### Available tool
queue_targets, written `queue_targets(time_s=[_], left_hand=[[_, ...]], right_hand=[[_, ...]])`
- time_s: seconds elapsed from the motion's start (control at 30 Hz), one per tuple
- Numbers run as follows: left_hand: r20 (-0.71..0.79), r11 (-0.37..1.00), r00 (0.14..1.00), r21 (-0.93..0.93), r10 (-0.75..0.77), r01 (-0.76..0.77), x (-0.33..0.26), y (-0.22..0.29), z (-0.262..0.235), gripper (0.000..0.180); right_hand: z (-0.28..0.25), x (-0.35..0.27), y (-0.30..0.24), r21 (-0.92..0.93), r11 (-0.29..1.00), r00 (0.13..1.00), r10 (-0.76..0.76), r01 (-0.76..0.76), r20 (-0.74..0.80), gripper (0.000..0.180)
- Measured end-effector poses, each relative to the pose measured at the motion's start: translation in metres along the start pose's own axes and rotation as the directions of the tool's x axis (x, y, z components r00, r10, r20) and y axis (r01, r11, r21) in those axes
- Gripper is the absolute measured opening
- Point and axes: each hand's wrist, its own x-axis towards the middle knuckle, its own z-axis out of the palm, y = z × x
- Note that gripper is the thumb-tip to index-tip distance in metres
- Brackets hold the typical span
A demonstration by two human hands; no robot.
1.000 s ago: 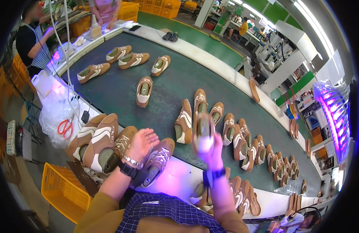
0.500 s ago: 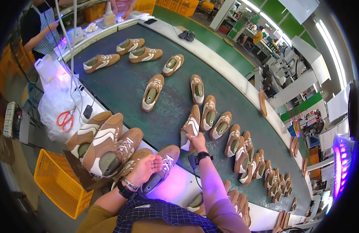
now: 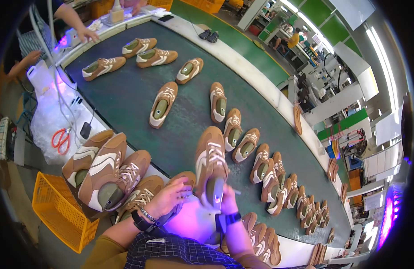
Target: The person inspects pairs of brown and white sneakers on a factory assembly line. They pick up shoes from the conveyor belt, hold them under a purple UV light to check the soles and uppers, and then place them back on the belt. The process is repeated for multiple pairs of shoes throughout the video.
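Raised above the belt's near edge is a brown sneaker (image 3: 210, 154) with white laces and a green insert inside. My right hand (image 3: 229, 201) grips it at the heel, toe pointing away from me. A short pale stick-like thing shows beside those fingers, too blurred to name. My left hand (image 3: 173, 197) has its fingers apart and holds nothing I can see. It hovers over another brown sneaker (image 3: 185, 178), which it partly hides. Close by on the left, several similar sneakers (image 3: 101, 172) lie heaped together.
Several sneakers stand along the dark green belt (image 3: 126, 103), trailing off to the right. A yellow crate (image 3: 63, 210) sits low at the left. Red-handled scissors (image 3: 61, 140) rest on clear plastic. A co-worker's hand (image 3: 87, 34) reaches over the far left ledge.
My right hand has lifted the sneaker off the belt and drawn it toward me. My left hand has turned from palm up to fingers slightly curled. A co-worker's arm has reached out over the ledge.
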Motion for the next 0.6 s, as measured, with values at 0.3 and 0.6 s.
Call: queue_targets(time_s=[0.3,0.6], left_hand=[[0.227,0.962,0.973,-0.252,-0.044,0.103,-0.016,-0.017,-0.012,0.07],[0.097,0.964,0.995,-0.264,-0.013,0.038,-0.032,-0.008,-0.029,0.072]], right_hand=[[0.012,0.072,-0.115,-0.789,0.524,0.7,-0.692,0.321,-0.175,0.033],[-0.095,0.216,-0.13,-0.93,0.237,0.574,-0.736,-0.28,-0.36,0.076]])
